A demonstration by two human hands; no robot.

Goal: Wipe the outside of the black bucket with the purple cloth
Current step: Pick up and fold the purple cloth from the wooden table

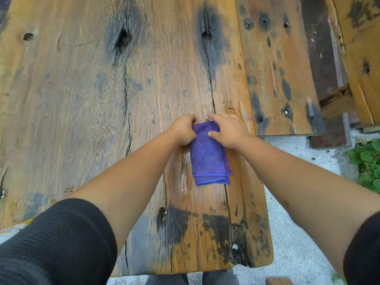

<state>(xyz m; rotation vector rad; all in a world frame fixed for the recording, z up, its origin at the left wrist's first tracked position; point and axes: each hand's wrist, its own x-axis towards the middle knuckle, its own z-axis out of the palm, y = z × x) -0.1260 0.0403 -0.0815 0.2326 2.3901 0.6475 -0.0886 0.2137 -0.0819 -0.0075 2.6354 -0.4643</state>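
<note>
A folded purple cloth (207,157) lies on the worn wooden table (82,99), near its right edge. My left hand (183,129) pinches the cloth's far left corner with curled fingers. My right hand (226,129) holds the far right corner, thumb resting on top of the fabric. The near end of the cloth lies flat, showing stitched blue hems. No black bucket is in view.
A second wooden slab (281,68) lies to the right, with more planks (362,58) beyond it. Grey gravel ground (298,233) runs along the table's right side, with green plants (368,163) at the far right. Deep cracks and knot holes mark the tabletop.
</note>
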